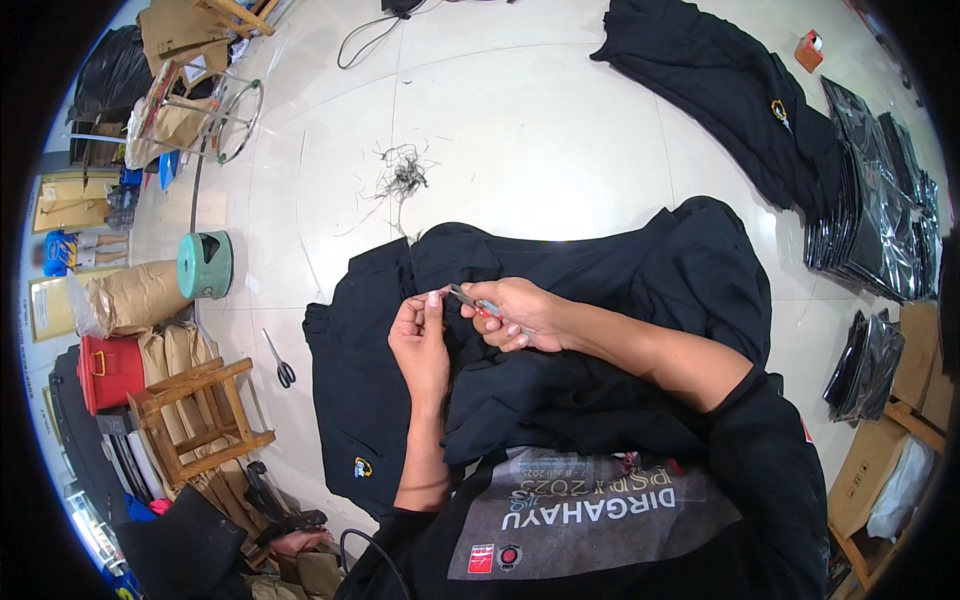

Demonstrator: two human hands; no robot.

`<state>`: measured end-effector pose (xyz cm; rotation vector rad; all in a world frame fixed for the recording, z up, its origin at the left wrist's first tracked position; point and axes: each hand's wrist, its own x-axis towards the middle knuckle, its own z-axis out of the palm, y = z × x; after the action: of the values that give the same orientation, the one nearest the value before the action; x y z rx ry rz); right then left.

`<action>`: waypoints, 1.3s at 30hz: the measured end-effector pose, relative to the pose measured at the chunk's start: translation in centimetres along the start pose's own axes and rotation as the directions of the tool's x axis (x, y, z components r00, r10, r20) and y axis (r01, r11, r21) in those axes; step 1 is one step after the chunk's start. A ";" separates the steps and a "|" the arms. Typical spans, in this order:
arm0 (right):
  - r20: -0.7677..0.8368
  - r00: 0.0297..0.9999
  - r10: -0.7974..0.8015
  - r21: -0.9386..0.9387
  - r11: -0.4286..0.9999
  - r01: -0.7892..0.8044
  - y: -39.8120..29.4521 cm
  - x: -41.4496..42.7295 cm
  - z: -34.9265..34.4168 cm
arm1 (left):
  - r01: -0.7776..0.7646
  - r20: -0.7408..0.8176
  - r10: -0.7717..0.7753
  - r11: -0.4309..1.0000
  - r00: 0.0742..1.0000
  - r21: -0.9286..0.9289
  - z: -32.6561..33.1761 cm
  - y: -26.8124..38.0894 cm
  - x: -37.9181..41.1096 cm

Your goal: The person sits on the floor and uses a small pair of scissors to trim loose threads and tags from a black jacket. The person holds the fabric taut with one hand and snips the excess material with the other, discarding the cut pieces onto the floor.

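A small pair of thread snips [480, 306] with red and grey on its handle is gripped in my right hand [521, 311]. The metal tips point left, to the thumb of my left hand [421, 337]. That thumb is pressed against the bent fingers; whatever lies between them is too small to make out. Both hands are over a black garment [600, 292] spread across my lap and the floor. Its left part bears a small embroidered yellow emblem [363, 468].
A tangle of thread scraps [405, 174] lies on the tiled floor, and black-handled scissors [281, 369] at left. A folded black garment [735, 97] rests beside stacked plastic-wrapped packs [862, 217]. A green stool [206, 264] and wooden stool [202, 420] stand left. A person [71, 251] is farther off.
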<state>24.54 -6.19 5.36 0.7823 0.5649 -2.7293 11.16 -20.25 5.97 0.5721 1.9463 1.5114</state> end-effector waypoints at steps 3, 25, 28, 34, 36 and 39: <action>0.007 1.000 0.027 -0.001 1.000 -0.027 0.0 -0.2 0.2 | 0.074 0.005 -0.073 0.994 0.997 -0.080 -0.4 0.1 0.3; -0.001 0.997 0.073 0.013 0.997 -0.073 0.3 0.0 0.6 | -0.080 0.064 0.080 0.997 0.995 -0.005 0.2 1.1 -0.6; -0.025 0.998 0.060 -0.007 0.998 -0.060 0.5 0.2 0.2 | -0.075 0.074 0.076 0.997 0.994 -0.010 0.4 1.5 -0.7; -0.067 0.997 -0.039 0.071 0.996 0.044 -0.3 -1.3 0.4 | -0.019 0.044 0.020 1.000 0.999 -0.012 -0.5 1.4 0.2; -0.143 0.976 -0.162 0.125 0.976 0.180 -0.7 -1.4 -0.3 | -0.040 0.045 0.039 0.999 0.998 0.019 -0.8 0.9 1.6; -0.238 0.931 -0.277 0.165 0.933 0.320 -1.5 -1.7 -0.7 | -0.086 0.016 0.085 0.995 0.996 0.059 -1.6 0.3 4.9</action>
<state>25.77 -4.35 6.22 1.1317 0.4890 -3.0420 6.47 -18.06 5.61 0.6983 1.9843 1.5015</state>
